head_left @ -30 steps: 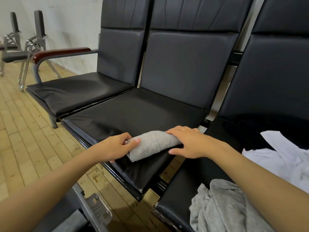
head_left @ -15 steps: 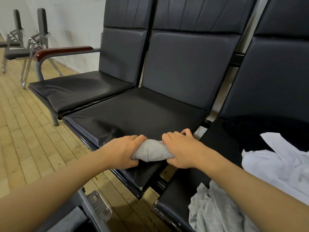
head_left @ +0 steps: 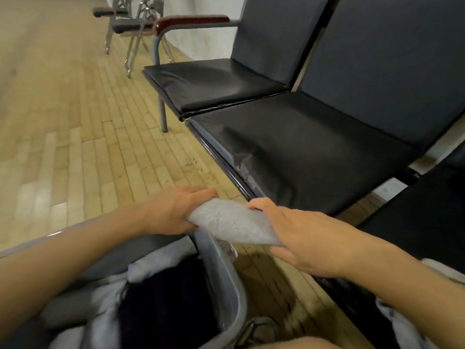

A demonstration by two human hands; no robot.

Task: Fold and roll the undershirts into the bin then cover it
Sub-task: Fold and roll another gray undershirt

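Pale wooden flooring (head_left: 75,137) and a row of black padded seats (head_left: 314,147) make up the setting.

Fingers (head_left: 198,191) of the left hand (head_left: 173,212) are curled round the left end of a rolled grey undershirt (head_left: 231,222), gripping it. The right hand (head_left: 299,238) grips the other end, thumb under and fingers wrapped over the top. The roll hangs between both hands in the air, clear of the seat, above the far rim of the grey bin (head_left: 226,275) standing on the floor just below.

Inside the bin lie garments, light grey and dark, partly blurred; their count and whether each is rolled cannot be told. More loose cloth (head_left: 400,321) shows at the lower right edge, on or beside the nearest seat.

Assessment: this undershirt is folded and rolled, but not yet in the bin. At least the loose cloth appears to remain unprocessed. No lid is identifiable in view, and the bin stands uncovered. Task judged partway through.
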